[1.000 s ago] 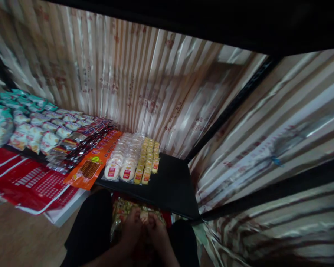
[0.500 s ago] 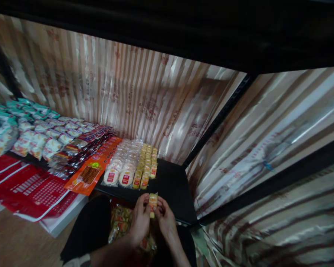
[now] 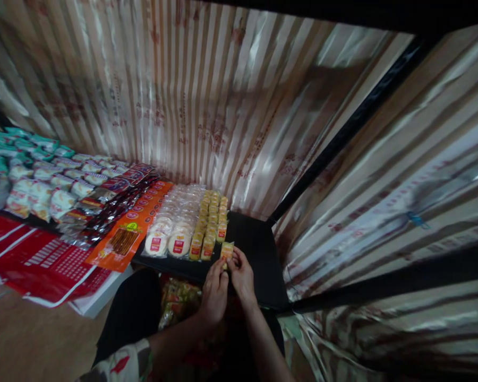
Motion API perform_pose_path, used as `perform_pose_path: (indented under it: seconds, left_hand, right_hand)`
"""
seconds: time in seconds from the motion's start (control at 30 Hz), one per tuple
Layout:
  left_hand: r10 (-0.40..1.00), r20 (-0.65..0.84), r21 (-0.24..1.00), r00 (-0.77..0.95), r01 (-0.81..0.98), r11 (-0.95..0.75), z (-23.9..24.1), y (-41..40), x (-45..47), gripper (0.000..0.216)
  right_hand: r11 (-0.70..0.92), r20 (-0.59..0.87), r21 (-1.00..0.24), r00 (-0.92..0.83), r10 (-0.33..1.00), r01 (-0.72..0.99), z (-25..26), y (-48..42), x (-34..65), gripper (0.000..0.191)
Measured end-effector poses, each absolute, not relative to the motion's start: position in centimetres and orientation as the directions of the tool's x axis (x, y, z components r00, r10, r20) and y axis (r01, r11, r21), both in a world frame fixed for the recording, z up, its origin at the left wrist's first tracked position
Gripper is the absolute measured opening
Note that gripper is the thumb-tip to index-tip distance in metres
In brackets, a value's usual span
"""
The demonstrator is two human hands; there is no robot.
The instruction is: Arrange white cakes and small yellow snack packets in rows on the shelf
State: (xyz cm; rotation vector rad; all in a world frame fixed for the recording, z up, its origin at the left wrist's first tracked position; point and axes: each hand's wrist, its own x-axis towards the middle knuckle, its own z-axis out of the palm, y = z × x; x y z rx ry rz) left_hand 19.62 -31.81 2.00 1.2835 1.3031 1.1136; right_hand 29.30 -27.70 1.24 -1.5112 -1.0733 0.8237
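A small yellow snack packet (image 3: 227, 250) is pinched between my two hands, just above the front of the black shelf (image 3: 258, 254). My left hand (image 3: 215, 289) grips its lower left part, and the fingers of my right hand (image 3: 242, 273) close on its right side. Directly behind and to the left stand rows of matching yellow packets (image 3: 207, 246), several deep. Left of those are two rows of round white crackers (image 3: 179, 245) in clear wrappers. An open-topped bag of more yellow packets (image 3: 179, 300) sits below the shelf, partly hidden by my left arm.
An orange snack pouch (image 3: 123, 239), dark red packs (image 3: 115, 199), white snack bags (image 3: 63, 201) and teal bags (image 3: 35, 143) line the shelf leftward. Red bags (image 3: 56, 262) hang along its front. A black post (image 3: 342, 127) and striped sheeting (image 3: 207, 95) stand behind.
Both hands have moved forward and slightly right with the yellow packet, from over my lap to above the shelf's front, near the rows. The camera view has tilted down.
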Motion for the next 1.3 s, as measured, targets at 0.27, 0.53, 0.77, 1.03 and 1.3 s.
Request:
perform_pose_path:
  seconds: [0.27, 0.53, 0.77, 1.03, 1.3]
  left_hand:
    - [0.997, -0.072, 0.997, 0.023, -0.009, 0.072, 0.4, -29.1, 21.1, 0.048]
    - [1.0, 0.002, 1.0, -0.001, -0.02, -0.002, -0.8, -27.7, 21.7, 0.05]
    - [1.0, -0.028, 1.0, -0.01, -0.004, 0.028, -0.9, -27.2, 21.6, 0.051]
    - [0.999, -0.041, 0.999, 0.002, 0.016, 0.041, -0.6, -27.0, 21.7, 0.05]
    - [0.999, -0.027, 0.999, 0.037, 0.038, 0.026, -1.3, -27.3, 21.8, 0.051]
  right_hand:
    - [0.005, 0.079, -0.978, 0.349, 0.934, 0.207, -0.9, -24.4, 29.5, 0.044]
    - [-0.008, 0.102, -0.955, 0.35, 0.931, 0.298, -1.6, -22.5, 29.5, 0.042]
    - [-0.005, 0.114, -0.941, 0.332, 0.936, 0.337, -2.1, -21.8, 29.4, 0.041]
    - [-0.014, 0.118, -0.935, 0.347, 0.93, 0.355, -2.2, -21.6, 29.5, 0.044]
    - [-0.011, 0.139, -0.907, 0.326, 0.935, 0.42, -2.3, -21.6, 29.1, 0.043]
